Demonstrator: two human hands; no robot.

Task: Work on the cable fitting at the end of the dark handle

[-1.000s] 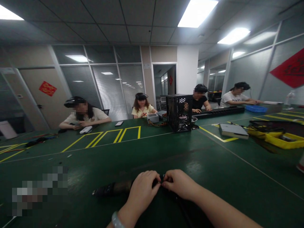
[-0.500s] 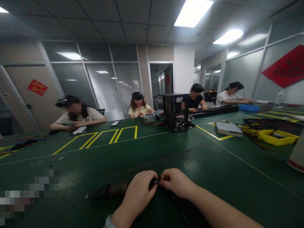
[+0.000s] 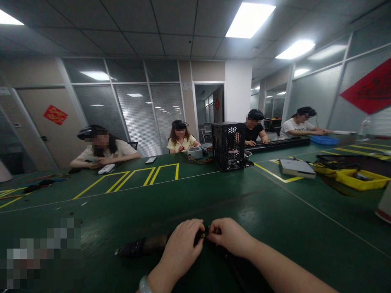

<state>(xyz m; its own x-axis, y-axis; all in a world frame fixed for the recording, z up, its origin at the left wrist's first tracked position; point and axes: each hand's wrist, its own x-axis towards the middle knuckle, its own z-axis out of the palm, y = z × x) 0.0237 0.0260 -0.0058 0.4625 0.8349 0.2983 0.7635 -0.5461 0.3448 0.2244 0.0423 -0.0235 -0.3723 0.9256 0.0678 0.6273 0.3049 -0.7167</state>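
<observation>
Close together at the front of the green table, both hands have their fingertips pinched on a small dark part (image 3: 203,234) with a shiny metal spot. My left hand (image 3: 183,244) curls round it from the left, and my right hand (image 3: 229,237) pinches it from the right. The part's shape is mostly hidden by the fingers. A dark, cylindrical tool (image 3: 137,247) with a narrow tip lies left of my left hand; its right end is out of sight behind that hand. Some long, black thing (image 3: 233,264) stretches below my right forearm, too dim to name.
Ahead stands a black computer case (image 3: 228,146) beside a grey box (image 3: 194,153). At right are a flat silver box (image 3: 297,168) and a yellow tray (image 3: 362,180). Several people sit across the green table (image 3: 122,211). A phone (image 3: 151,160) lies near them.
The view has turned slightly, so the scene sits a little further right and lower. Both hands keep their pinch on the small dark part, with barely any finger movement.
</observation>
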